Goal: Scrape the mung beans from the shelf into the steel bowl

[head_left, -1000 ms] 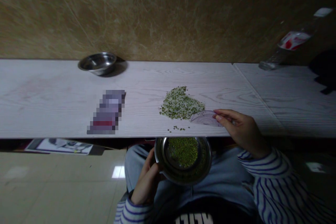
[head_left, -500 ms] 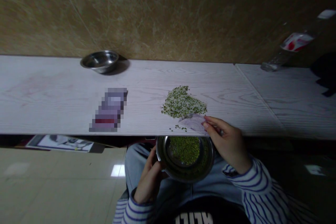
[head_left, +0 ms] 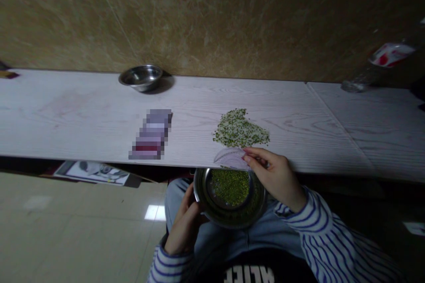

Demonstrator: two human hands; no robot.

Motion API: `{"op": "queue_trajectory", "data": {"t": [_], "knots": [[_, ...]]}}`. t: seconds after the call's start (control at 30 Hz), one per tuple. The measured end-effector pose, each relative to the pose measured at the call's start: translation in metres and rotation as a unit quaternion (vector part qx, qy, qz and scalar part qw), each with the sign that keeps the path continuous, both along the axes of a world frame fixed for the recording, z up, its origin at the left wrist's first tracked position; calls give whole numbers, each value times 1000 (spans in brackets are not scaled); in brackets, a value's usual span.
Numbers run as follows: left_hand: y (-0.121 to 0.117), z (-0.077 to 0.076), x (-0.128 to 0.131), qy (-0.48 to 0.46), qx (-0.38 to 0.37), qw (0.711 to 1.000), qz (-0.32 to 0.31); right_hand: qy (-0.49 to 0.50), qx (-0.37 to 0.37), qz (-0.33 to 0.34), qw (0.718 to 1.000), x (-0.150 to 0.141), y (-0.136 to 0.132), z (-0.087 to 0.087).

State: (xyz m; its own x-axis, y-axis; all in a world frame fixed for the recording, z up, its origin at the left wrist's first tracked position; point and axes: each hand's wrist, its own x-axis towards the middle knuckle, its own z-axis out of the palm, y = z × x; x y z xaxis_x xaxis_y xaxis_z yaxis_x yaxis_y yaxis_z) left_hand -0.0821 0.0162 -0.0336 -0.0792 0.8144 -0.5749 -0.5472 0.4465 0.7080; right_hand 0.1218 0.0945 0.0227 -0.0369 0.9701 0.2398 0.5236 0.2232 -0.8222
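My left hand (head_left: 186,223) grips the left side of a steel bowl (head_left: 229,220) just below the table's front edge, over my lap. Green mung beans (head_left: 230,188) cover part of its bottom. Between the thumb and fingers of my right hand (head_left: 274,172) is a thin, clear purplish plastic piece (head_left: 229,158) with a curved edge. It lies low over the table edge, above the bowl's far rim. Just behind it, a pile of green beans mixed with white grains (head_left: 241,129) is spread on the tabletop.
A second steel bowl (head_left: 141,78) stands by the wall at the back left. A pixelated flat item (head_left: 152,135) lies left of the pile. A clear plastic bottle (head_left: 375,68) is at the back right. Under the table, a printed picture (head_left: 96,172) sticks out.
My right hand has drawn the plastic piece left and to the table edge, where the few loose beans lay in front of the pile. The whole view has shifted slightly.
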Motion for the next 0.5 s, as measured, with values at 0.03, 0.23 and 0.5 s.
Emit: {"op": "queue_trajectory", "data": {"t": [0.03,0.23,0.5], "knots": [[0,1,0,1,0,1000,-2,2,-5,9,1000,0,-1,1],[-7,-1,1,7,5,1000,-22,44,-27,31,998,8,-5,5],[-21,-21,2,2,-21,1000,5,79,-21,-45,996,32,-4,10]]}}
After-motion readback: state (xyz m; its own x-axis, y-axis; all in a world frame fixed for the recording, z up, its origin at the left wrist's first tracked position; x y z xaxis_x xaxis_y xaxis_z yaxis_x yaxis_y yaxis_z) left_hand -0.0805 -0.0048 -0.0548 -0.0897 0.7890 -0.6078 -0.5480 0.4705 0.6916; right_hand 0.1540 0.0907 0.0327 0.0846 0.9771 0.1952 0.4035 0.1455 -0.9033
